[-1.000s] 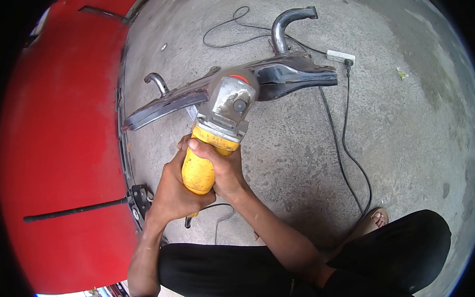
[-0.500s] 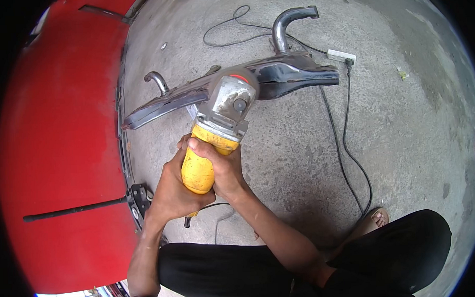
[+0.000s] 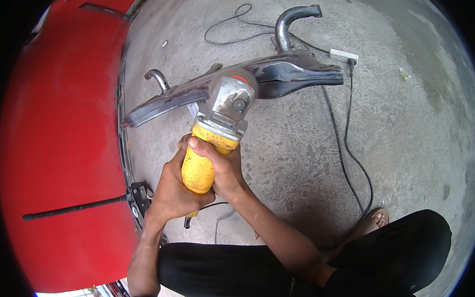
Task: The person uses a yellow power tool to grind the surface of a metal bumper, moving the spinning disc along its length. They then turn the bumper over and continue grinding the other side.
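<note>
Grinder before beam, contact unclear

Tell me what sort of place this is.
Probably a vehicle repair or bodywork area: a yellow-and-silver angle grinder, a long dark metal beam with curved tubes and a large red painted panel, apparently vehicle bodywork, suggest it.

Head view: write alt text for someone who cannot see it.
A person's left hand and right hand grip a yellow angle grinder with a silver metal head, which overlaps a long dark-grey metal beam with curved tubes in view. Beneath is a grey concrete floor; a large red painted panel fills the left, a white rectangular socket block lies upper right.
</note>
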The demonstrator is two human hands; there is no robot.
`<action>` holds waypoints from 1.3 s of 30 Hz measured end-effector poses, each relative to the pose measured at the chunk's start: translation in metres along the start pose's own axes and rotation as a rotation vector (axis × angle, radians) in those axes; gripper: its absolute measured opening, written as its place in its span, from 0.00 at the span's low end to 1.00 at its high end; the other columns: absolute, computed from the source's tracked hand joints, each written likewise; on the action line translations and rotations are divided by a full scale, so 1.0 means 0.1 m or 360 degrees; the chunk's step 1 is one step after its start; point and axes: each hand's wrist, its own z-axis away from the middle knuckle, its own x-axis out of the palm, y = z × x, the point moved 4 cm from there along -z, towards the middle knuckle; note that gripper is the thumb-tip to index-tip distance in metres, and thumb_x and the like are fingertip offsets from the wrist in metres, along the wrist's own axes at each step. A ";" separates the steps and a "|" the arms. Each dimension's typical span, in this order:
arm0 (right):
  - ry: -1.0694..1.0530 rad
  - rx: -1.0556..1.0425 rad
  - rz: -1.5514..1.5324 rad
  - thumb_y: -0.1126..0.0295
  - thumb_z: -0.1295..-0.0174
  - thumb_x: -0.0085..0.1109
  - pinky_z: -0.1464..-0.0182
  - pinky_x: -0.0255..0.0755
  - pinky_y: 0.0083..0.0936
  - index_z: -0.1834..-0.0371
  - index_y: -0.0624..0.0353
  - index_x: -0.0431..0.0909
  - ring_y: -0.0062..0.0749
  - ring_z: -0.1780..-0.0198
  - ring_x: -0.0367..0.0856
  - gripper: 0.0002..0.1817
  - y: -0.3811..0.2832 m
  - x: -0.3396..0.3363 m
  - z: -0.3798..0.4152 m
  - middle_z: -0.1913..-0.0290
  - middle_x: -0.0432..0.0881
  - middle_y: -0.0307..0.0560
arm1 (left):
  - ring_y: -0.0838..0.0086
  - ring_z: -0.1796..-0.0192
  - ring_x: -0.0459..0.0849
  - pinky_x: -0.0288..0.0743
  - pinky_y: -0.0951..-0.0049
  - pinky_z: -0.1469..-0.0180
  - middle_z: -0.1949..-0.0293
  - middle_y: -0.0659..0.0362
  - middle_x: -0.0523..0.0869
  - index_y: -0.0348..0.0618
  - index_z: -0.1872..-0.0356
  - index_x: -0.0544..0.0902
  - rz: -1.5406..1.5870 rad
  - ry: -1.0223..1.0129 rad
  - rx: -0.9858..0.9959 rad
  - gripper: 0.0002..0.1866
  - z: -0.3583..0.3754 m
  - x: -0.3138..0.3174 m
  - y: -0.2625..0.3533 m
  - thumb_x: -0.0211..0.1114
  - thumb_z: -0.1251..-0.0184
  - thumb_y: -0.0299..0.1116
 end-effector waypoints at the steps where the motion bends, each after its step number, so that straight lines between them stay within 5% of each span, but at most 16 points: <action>1: 0.0007 0.0009 -0.0001 0.69 0.34 0.72 0.47 0.83 0.31 0.43 0.61 0.78 0.31 0.54 0.88 0.19 0.01 0.00 0.00 0.57 0.88 0.50 | 0.71 0.51 0.86 0.82 0.66 0.43 0.53 0.57 0.87 0.36 0.41 0.76 -0.0004 -0.0002 -0.0011 0.40 0.00 0.00 -0.01 0.80 0.63 0.20; 39: 0.0023 -0.0084 0.0200 0.72 0.35 0.73 0.51 0.83 0.28 0.50 0.62 0.84 0.26 0.58 0.89 0.12 -0.30 0.09 -0.11 0.59 0.89 0.44 | 0.72 0.53 0.88 0.84 0.67 0.46 0.56 0.56 0.88 0.34 0.43 0.77 0.0066 -0.0039 0.0007 0.37 -0.14 0.01 0.12 0.81 0.61 0.21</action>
